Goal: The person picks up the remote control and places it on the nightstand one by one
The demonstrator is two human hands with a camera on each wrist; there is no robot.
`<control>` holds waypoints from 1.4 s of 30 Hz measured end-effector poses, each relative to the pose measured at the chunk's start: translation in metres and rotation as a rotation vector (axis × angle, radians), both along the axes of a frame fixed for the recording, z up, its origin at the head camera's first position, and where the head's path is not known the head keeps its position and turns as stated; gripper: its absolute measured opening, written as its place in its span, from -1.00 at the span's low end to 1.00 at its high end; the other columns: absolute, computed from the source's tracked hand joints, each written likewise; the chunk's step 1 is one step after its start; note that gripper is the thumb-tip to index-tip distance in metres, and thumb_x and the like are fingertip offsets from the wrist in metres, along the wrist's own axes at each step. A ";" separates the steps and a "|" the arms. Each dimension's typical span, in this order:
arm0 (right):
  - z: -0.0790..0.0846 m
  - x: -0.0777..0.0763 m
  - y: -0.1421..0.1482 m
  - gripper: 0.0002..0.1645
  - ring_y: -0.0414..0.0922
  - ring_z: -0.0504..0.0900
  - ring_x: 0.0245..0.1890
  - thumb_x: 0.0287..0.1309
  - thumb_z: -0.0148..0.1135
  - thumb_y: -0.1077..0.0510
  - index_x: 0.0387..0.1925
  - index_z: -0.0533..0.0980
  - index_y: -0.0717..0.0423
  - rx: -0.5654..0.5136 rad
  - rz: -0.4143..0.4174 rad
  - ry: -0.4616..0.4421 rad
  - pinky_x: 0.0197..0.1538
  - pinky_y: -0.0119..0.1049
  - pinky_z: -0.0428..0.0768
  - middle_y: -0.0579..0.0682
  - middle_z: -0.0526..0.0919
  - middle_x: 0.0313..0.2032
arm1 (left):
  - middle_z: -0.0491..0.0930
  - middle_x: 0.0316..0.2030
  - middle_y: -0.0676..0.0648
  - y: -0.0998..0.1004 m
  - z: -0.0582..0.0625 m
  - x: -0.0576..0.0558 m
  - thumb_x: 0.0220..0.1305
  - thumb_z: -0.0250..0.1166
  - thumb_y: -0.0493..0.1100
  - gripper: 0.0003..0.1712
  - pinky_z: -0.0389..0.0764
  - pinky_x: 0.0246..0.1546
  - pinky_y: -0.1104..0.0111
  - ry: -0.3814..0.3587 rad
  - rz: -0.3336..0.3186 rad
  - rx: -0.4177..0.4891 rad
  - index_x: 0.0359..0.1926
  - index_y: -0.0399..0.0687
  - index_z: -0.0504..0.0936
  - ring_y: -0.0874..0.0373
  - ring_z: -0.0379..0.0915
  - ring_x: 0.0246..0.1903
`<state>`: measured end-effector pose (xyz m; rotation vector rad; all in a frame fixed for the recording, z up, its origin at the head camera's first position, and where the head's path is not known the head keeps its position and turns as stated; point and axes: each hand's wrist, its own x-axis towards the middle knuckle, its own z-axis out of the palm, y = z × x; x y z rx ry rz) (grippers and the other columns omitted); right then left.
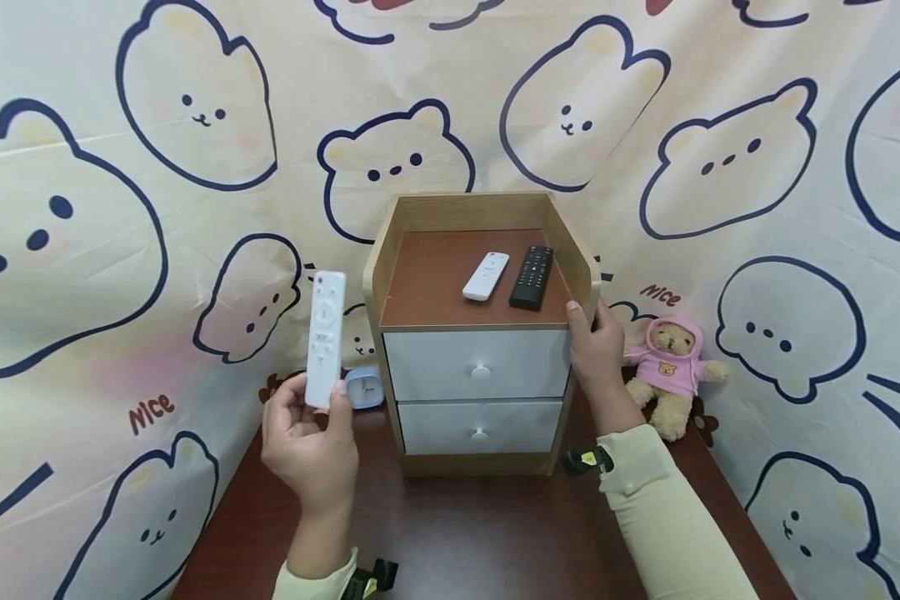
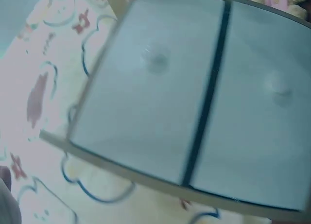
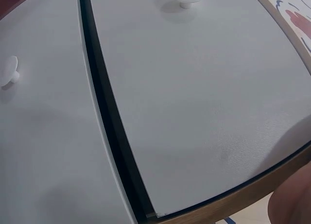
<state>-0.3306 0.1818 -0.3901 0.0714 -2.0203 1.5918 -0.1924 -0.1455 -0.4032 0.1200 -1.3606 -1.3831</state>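
Note:
A white remote control [image 1: 326, 337] stands nearly upright in my left hand [image 1: 311, 450], pinched at its lower end between thumb and fingers, buttons facing me. My right hand [image 1: 598, 350] grips the right side panel of a small wooden cabinet [image 1: 431, 287], thumb at the front edge and fingers round the outside. On the cabinet's brown top lie another white remote control [image 1: 486, 277] and a black remote control [image 1: 532, 278], side by side. Below are two white drawers, an upper drawer [image 1: 427, 367] and a lower drawer [image 1: 435, 432], both pushed in, each with a round knob.
A small light-blue clock [image 1: 364, 388] stands left of the cabinet, behind my left hand. To the right sits a teddy bear [image 1: 671, 371] in a pink hoodie. The dark brown table [image 1: 487, 533] extends in front, with bear-printed cloth [image 1: 292, 208] hanging around.

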 end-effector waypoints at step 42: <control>-0.002 -0.002 0.002 -0.31 0.14 0.62 0.40 0.56 0.17 -0.23 0.51 0.51 0.02 0.004 0.016 0.009 0.48 0.25 0.52 0.16 0.63 0.42 | 0.69 -0.17 -0.24 0.077 0.079 -0.123 0.37 0.45 0.12 -0.50 0.69 -0.14 0.01 -0.694 0.143 -0.701 -0.01 -0.26 0.73 -0.16 0.70 -0.17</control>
